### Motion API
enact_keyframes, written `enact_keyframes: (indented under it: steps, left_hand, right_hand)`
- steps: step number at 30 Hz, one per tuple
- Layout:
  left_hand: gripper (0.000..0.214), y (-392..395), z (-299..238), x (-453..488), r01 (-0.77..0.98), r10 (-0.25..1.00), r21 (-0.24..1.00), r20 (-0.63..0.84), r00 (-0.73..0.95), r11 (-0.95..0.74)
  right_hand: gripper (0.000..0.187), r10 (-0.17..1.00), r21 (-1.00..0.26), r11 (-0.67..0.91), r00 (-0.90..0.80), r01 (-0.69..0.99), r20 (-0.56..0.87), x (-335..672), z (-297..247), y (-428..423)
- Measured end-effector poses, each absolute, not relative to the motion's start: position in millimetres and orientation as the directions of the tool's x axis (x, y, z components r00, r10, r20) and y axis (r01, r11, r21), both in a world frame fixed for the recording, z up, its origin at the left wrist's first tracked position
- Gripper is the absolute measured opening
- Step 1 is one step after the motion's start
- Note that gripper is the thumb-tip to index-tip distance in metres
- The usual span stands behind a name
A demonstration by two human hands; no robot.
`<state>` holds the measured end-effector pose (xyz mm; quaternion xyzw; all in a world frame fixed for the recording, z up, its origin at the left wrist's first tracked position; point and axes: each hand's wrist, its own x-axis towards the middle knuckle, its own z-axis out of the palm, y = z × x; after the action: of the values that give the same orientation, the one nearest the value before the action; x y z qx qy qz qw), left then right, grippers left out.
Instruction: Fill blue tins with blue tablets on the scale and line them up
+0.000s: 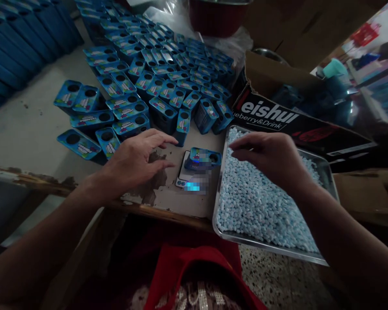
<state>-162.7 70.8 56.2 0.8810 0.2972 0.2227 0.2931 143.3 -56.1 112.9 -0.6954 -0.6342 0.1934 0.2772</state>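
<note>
A small blue tin [202,158] with a round hole in its top lies on a little white scale [186,175] near the table's front edge. My left hand [139,161] rests flat on the table just left of the scale, fingers stretched out, holding nothing. My right hand [271,157] hovers over a metal tray [220,189] filled with small pale blue candies [255,206]. Its fingertips are drawn together in a pinch at the tray's upper left corner, close to the tin. What the pinch holds is too small to see.
Several more blue tins [155,82] lie heaped across the table behind the scale. Stacks of blue boxes [16,38] stand at the far left. An open cardboard carton [278,114] sits behind the tray. The table's worn front edge [142,202] runs below my left hand.
</note>
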Motion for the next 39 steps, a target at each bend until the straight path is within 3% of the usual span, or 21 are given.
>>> enact_keyframes:
  steps: [3,5,7,10,17,21,27,31,33,36,39]
  left_hand:
    - [0.038,68,59,-166,0.403,0.656,0.64,0.216,0.723,-0.654]
    - [0.037,65,62,-164,0.414,0.657,0.63,0.208,0.725,-0.657]
    - [0.039,60,65,-157,0.419,0.646,0.61,0.207,0.735,-0.673]
    - [0.046,54,70,-142,0.418,0.62,0.556,0.239,0.748,-0.719]
    - [0.054,46,73,-123,0.505,0.609,0.375,0.248,0.753,-0.777]
    - [0.059,47,69,-121,0.514,0.607,0.367,0.208,0.767,-0.775]
    - [0.067,51,66,-113,0.552,0.648,0.409,0.142,0.748,-0.727]
    - [0.073,54,59,-108,0.545,0.659,0.468,0.114,0.744,-0.696]
    - [0.074,55,56,-109,0.542,0.659,0.49,0.091,0.747,-0.683]
    - [0.068,56,56,-120,0.525,0.651,0.5,0.106,0.752,-0.689]
    - [0.06,58,57,-136,0.522,0.662,0.515,0.125,0.739,-0.68]
  right_hand:
    - [0.026,0.953,-0.716,-0.281,0.274,0.639,-0.13,181,94,-82]
    - [0.025,0.923,-0.581,-0.382,0.273,0.718,-0.27,200,80,-98]
    - [0.019,0.915,-0.438,-0.371,0.24,0.819,-0.325,208,70,-111]
    - [0.018,0.932,-0.422,-0.322,0.205,0.847,-0.3,207,68,-119]
    - [0.023,0.975,-0.616,-0.176,0.052,0.767,-0.214,187,85,-93]
    - [0.025,0.982,-0.832,-0.106,-0.073,0.544,-0.173,165,96,-63]
    - [0.023,0.994,-0.862,0.038,-0.109,0.506,-0.02,142,105,-35]
    - [0.009,0.986,-0.755,0.165,-0.128,0.634,0.109,127,105,-27]
    - [0.002,0.975,-0.619,0.223,-0.154,0.753,0.163,123,107,-26]
    - [0.008,0.972,-0.396,0.188,-0.111,0.899,0.208,132,109,-33]
    - [0.011,0.998,-0.272,0.051,-0.039,0.961,0.052,152,101,-63]
